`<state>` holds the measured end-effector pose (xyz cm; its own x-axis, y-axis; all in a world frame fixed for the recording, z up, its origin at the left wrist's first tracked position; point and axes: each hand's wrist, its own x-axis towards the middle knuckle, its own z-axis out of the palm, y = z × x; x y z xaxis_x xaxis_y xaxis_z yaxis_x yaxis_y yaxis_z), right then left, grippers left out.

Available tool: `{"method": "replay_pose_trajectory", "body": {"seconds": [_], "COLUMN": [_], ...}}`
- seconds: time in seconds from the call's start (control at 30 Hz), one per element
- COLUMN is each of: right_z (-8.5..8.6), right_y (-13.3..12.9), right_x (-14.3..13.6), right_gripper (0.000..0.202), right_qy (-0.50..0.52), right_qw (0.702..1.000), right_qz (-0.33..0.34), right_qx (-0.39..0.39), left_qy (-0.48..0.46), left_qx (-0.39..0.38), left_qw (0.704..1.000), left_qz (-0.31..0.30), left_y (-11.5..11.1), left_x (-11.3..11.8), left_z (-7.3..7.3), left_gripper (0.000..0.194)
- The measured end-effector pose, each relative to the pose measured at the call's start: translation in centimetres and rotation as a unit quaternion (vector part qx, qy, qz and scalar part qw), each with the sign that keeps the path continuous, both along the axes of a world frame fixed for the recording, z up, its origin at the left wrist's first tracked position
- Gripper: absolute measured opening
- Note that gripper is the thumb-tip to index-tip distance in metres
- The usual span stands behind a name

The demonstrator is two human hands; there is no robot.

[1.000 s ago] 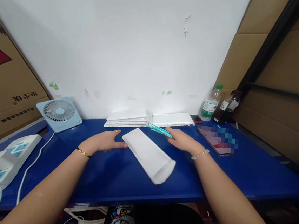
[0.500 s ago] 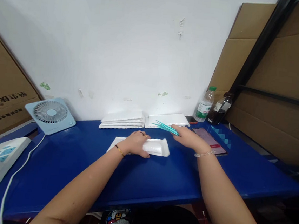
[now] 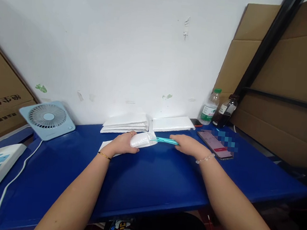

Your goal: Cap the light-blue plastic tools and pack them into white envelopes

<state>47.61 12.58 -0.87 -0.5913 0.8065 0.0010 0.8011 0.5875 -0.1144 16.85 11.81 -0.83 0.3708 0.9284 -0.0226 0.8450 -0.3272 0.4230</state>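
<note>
White wall (image 3: 122,43), scuffed in spots, rises behind a blue tabletop (image 3: 152,180), with cardboard (image 3: 289,81) standing at 2 o'clock. Take the padded pouch (image 3: 141,139) as the centre of the dial: it is held over the tabletop, mouth toward 3 o'clock, and whether it touches the surface I cannot tell. From 9 o'clock the left hand (image 3: 125,143) has its grip wrapped around the pouch, thumb on the near side. At 3 o'clock the right hand (image 3: 188,145) has its grip pinched tight on a bunch of thin teal sticks (image 3: 166,141), whose far ends meet the pouch's mouth; how deep they go is unclear. By the wall, one white stack (image 3: 125,121) lies at 10 o'clock, a second stack (image 3: 173,123) at 2. Farther out at 2 o'clock stand a green-capped bottle (image 3: 211,108) and a dark-capped bottle (image 3: 225,113), while a phone (image 3: 212,142) lies at 3, just beyond the right hand. Out at 9 o'clock sits a pale blue fan (image 3: 47,116)
</note>
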Motion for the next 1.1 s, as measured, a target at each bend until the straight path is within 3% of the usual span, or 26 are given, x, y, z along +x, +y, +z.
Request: {"method": "replay_pose_trajectory", "body": {"seconds": [0.17,0.37,0.53,0.63,0.77,0.87,0.97,1.1], "right_z": [0.1,1.7,4.6,5.8,4.5,2.2,0.7,0.1], "right_y": [-0.5,-1.5,-1.4,-0.8,0.4,1.5,2.2,2.4], "right_x": [-1.4,-6.4,-6.5,-4.6,-3.1,-3.0,-3.0,-2.9], "right_gripper": [0.024,0.021,0.043,0.052,0.044,0.048,0.049,0.048], "right_qy": [-0.047,-0.053,0.081,0.245,0.510,0.599,0.616,0.592], "right_qw": [0.995,0.987,0.990,0.963,0.859,0.797,0.783,0.801], "right_qz": [-0.003,0.033,0.093,0.114,0.014,-0.068,-0.084,-0.094], "right_qx": [0.094,0.150,0.071,0.012,0.050,0.041,-0.001,0.004], "left_qy": [-0.003,-0.028,-0.093,-0.136,-0.197,-0.270,-0.382,-0.489], "left_qx": [0.010,0.019,0.028,0.024,0.017,0.043,0.094,0.092], "left_qw": [1.000,0.998,0.995,0.990,0.980,0.961,0.917,0.864], "left_qz": [-0.027,-0.052,-0.038,-0.029,0.002,0.032,0.067,0.076], "left_y": [-0.7,-1.2,-1.0,-1.1,-1.3,-1.3,-1.2,-1.0], "left_x": [1.1,2.4,2.1,2.0,1.9,1.4,0.5,-0.7], "left_z": [0.1,-0.4,-0.3,0.0,0.6,1.5,2.4,3.2], "left_gripper": [0.053,0.049,0.043,0.047,0.050,0.049,0.058,0.070]}}
